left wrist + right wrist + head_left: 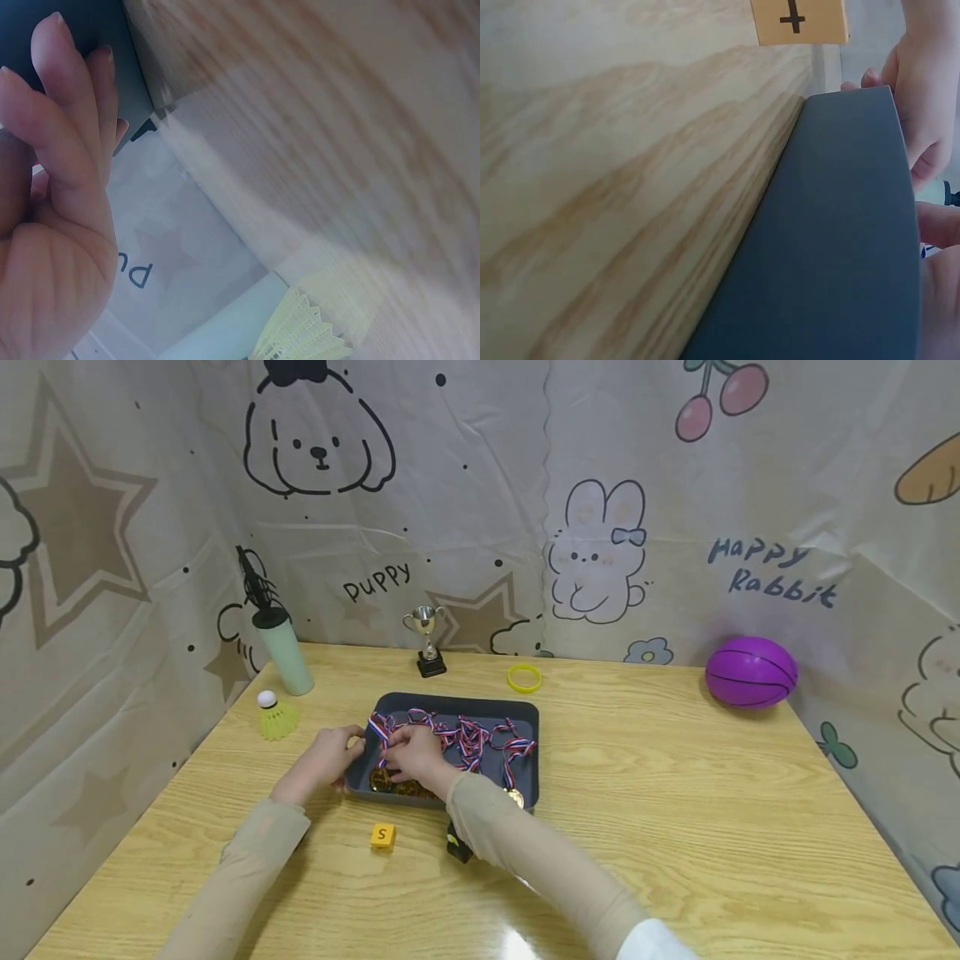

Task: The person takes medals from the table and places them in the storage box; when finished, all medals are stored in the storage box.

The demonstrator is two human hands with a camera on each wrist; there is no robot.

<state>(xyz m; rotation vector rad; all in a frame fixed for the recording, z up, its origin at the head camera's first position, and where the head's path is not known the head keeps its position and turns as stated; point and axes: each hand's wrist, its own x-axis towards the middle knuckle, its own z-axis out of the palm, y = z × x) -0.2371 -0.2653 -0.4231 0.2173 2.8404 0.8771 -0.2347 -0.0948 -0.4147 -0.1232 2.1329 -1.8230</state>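
Note:
A dark grey tray [532, 752] on the table holds several medals with red, white and blue ribbons [472, 739]. My left hand [330, 756] grips the tray's left side, thumb at the rim and fingers against the outer wall; the left wrist view shows those fingers [67, 112] against the dark wall. Inside the tray, my right hand [416, 753] pinches the ribbon of a gold medal [380, 778] at the left end. Another gold medal [514, 797] lies at the near right corner. My right forearm covers part of the near rim. In the right wrist view the tray wall hides most of the right hand.
In front of the tray are a yellow letter cube [382, 837] and a small black object [458, 843], partly covered by the sleeve. Around it stand a shuttlecock [277, 717], green bottle [285, 652], trophy [427, 643], yellow ring [524, 677] and purple ball [752, 672].

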